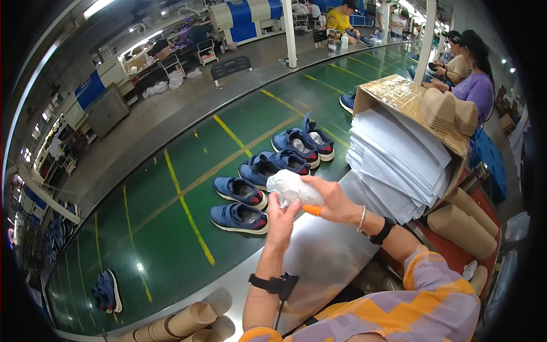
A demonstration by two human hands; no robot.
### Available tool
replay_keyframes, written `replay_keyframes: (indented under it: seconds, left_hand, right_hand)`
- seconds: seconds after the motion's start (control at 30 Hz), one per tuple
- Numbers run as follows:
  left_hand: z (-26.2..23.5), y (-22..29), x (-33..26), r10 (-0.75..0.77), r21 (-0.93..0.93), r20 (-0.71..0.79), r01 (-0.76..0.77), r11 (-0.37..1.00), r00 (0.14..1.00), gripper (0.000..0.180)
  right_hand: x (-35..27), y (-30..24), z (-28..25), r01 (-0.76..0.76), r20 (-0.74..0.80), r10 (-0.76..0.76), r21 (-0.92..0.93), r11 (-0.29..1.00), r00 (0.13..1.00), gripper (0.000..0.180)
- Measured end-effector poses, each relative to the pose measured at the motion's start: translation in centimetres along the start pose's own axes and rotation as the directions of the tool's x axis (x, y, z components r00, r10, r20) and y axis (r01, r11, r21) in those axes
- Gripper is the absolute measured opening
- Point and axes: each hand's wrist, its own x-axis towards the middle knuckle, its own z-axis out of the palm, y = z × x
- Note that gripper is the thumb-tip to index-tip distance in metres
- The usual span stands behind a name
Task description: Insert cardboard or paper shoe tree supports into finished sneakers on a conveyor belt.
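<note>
My left hand point(279, 221) and my right hand point(332, 200) are closed together around a wad of white paper point(288, 183), held over the near edge of the green conveyor belt. The paper looks crumpled and rounded; whether anything is inside it is hidden. An orange cover point(311, 210) sits on one digit of my right hand. Just beyond and left of my hands stand several navy sneakers point(235, 219) with white soles and red patches at the heel. Pale stuffing shows in some of their openings, such as the far sneaker point(297, 146).
On my right, an open cardboard box point(393, 86) holds white paper sheets point(393, 159), with nested brown molded forms point(440, 111) on top. More forms point(194, 320) lie at the lower left. Another shoe pair point(107, 292) rides the belt point(188, 228). Co-workers point(476, 77) sit alongside.
</note>
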Motion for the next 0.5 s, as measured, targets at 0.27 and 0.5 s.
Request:
replay_keyframes:
  seconds: [0.27, 0.5]
  left_hand:
    - [-10.8, -1.9, 11.0, 0.328, 0.744, -0.235, -0.048, 0.666, 0.915, 0.047]
    - [-11.4, -3.1, 15.3, 0.158, 0.894, -0.31, 0.231, 0.385, 0.937, 0.055]
  right_hand:
    - [9.1, 6.3, 1.0, -0.281, 0.478, 0.328, -0.17, 0.945, 0.815, 0.051]
    - [14.8, 8.0, 9.7, 0.015, 0.69, 0.378, -0.491, 0.871, 0.618, 0.064]
